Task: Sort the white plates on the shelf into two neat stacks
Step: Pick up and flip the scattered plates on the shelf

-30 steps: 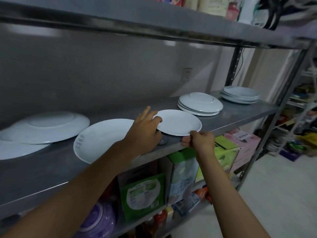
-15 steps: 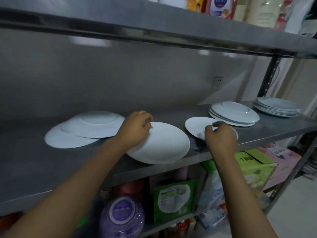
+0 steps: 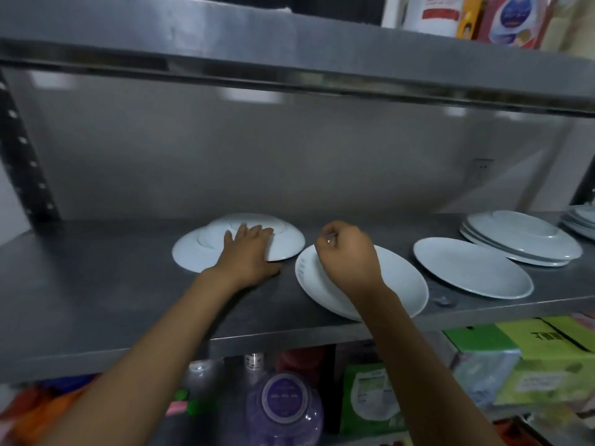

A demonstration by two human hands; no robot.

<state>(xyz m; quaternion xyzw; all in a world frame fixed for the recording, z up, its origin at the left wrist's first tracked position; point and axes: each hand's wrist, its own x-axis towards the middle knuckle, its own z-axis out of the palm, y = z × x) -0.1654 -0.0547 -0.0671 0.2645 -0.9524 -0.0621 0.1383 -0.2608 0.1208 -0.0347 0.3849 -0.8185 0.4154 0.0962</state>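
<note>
Left hand [image 3: 246,252]: laid flat, fingers straight, on the upturned plate [image 3: 283,243] that tops a second white plate [image 3: 190,257] at the back left of the steel shelf [image 3: 96,284]; thumb is at that plate's near rim. Right hand [image 3: 349,252]: fingers curled, pinching the far rim of the large white plate [image 3: 402,291] at mid-shelf, whose near edge overhangs the shelf front. To its right lies a single flat plate [image 3: 473,267], apart from it. Beyond that sits a short stack of plates [image 3: 521,238], and a further stack [image 3: 582,220] is cut by the frame edge. Below the shelf: a purple-lidded jar [image 3: 285,407] and green boxes [image 3: 547,358].
</note>
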